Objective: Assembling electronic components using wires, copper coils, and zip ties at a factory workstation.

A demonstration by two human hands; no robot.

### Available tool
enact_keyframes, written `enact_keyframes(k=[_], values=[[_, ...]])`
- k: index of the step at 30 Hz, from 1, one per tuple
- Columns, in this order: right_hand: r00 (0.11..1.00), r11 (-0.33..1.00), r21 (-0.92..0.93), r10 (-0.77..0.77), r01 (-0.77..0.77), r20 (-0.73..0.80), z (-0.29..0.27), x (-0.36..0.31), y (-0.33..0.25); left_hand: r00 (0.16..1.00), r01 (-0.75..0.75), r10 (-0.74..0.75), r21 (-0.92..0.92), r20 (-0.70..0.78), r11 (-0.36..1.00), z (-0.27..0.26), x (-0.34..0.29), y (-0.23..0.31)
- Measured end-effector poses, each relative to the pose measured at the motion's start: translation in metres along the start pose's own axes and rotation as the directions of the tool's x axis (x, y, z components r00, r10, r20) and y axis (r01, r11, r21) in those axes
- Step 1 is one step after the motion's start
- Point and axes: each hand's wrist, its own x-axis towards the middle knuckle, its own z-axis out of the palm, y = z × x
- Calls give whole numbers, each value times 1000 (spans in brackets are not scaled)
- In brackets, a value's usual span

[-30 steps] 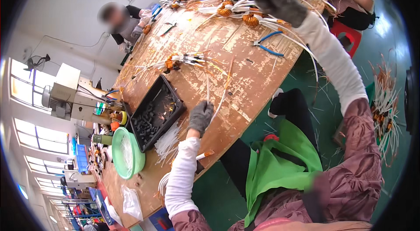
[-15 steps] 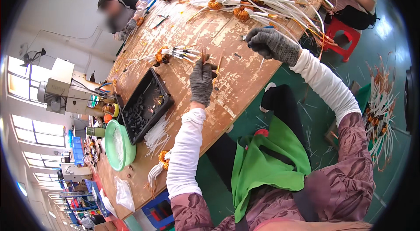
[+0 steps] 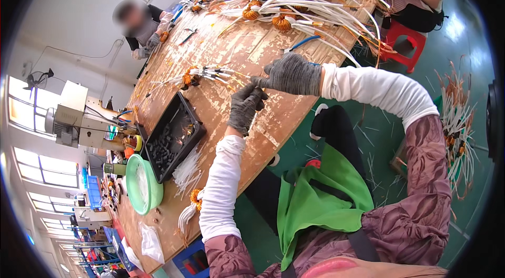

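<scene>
My left hand [image 3: 245, 109], in a grey knit glove, is closed above the worktable, its fingers curled. Touching its fingertips are those of my right hand [image 3: 294, 75], also gloved and reaching across from the right with fingers pressed together. What lies between the fingers is hidden. Just beyond the hands lies a copper-wound coil [image 3: 188, 76] with white-sleeved leads [image 3: 214, 71], whose bare copper ends point toward my fingers. A blue-handled tool [image 3: 305, 42] rests on the table behind my right hand.
A black tray [image 3: 173, 136] of small black pieces stands left, beside white sleeves [image 3: 188, 171] and a green basin [image 3: 143, 183]. Many wired coils [image 3: 281, 22] heap up at the far end. Two co-workers sit around the table; a red stool [image 3: 407, 43] stands at right.
My right hand has moved left and down to meet my left hand. My left hand has drawn slightly nearer, its fingers more curled. The blue-handled tool now shows more fully.
</scene>
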Motion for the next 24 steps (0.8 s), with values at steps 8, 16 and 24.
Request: enact_keyframes(k=[8,16,24], values=[[995,991,-91,-95,96,10,-2,-3,20,983,64,-64,5,175,998,2,1,13],[992,994,-75,-89,83,-84,14,-16,26,970,206,-188,-109,154,972,15,18,3],[774,333,841,615,-425,148,41,-42,51,975,220,-221,117,-3,968,29,23,2]])
